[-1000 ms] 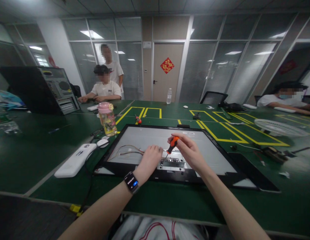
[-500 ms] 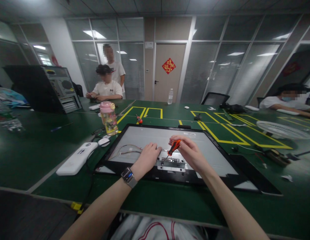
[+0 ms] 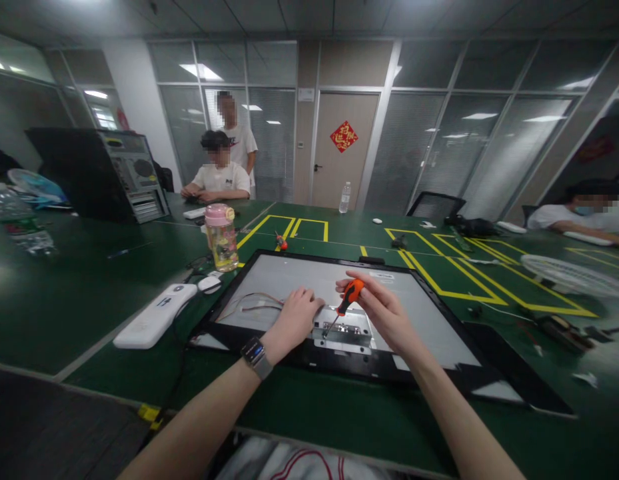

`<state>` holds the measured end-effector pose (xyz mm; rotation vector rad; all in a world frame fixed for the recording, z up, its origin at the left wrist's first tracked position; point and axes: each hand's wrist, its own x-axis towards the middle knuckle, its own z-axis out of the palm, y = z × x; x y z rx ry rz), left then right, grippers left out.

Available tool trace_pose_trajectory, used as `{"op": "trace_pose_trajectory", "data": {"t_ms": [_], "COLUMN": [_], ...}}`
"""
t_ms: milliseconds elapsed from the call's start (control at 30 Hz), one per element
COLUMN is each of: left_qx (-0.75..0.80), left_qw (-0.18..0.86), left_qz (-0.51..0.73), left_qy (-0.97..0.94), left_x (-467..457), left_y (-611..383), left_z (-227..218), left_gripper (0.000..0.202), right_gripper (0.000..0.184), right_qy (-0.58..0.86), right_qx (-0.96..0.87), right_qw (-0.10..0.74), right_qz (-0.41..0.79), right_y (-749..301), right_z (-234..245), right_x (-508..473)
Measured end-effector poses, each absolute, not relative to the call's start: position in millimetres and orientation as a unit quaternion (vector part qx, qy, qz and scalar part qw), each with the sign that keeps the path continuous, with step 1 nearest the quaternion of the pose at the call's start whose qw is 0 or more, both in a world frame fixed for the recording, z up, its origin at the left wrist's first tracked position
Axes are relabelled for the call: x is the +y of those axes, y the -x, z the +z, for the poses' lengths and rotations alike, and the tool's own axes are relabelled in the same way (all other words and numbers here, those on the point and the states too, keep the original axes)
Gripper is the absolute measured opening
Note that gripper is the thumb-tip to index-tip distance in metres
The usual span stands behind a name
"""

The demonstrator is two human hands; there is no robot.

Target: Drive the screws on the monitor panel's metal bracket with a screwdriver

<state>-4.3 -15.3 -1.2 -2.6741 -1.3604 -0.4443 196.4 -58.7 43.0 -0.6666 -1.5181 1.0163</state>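
A black-framed monitor panel (image 3: pixel 439 320) lies face down on the green table, its grey back showing. My right hand (image 3: pixel 384 313) is closed round an orange-handled screwdriver (image 3: pixel 346 300), whose tip points down at a metal bracket (image 3: pixel 346 331) near the panel's front edge. My left hand (image 3: pixel 296 317), with a smartwatch on the wrist, rests with curled fingers on the panel just left of the bracket. Thin wires (image 3: pixel 252 303) run across the panel to the left of that hand.
A white device (image 3: pixel 154 323), a white mouse (image 3: pixel 209 284) and a pink-lidded bottle (image 3: pixel 222 237) stand left of the panel. A computer case (image 3: pixel 114 177) is at far left. Two people are at the far side, another at right. A fan grille (image 3: pixel 574 275) and small tools lie right.
The camera has shifted slightly right and down. Both hands stay at the bracket; the screwdriver has turned a little in my right hand.
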Motion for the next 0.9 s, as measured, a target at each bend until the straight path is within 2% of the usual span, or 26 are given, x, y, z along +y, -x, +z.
{"op": "trace_pose_trajectory", "data": {"t_ms": [167,267,333,567,900], "left_qx": [-0.457,-0.452,-0.440,-0.428,-0.467], "left_qw": [0.020,-0.001,-0.013,-0.011,-0.024], "left_qz": [-0.228,-0.301,-0.351,-0.487,-0.591], "left_qy": [0.860,0.840,0.826,0.761,0.658], "left_x": [-13,-11,-10,-3,17], "left_y": [5,6,8,16,33], "left_z": [0,2,2,2,2], "left_gripper": [0.038,0.032,0.028,0.023,0.050], "right_gripper": [0.023,0.019,0.018,0.029,0.025], "right_qy": [0.347,0.377,0.377,0.330,0.330], "right_qx": [-0.662,-0.669,-0.677,-0.668,-0.627], "right_qw": [0.597,0.616,0.617,0.606,0.637], "right_qz": [0.292,0.174,0.138,0.281,0.304], "right_y": [-193,-191,-190,-191,-189], "right_z": [42,40,40,39,35], "right_x": [-60,-60,-60,-61,-59]}}
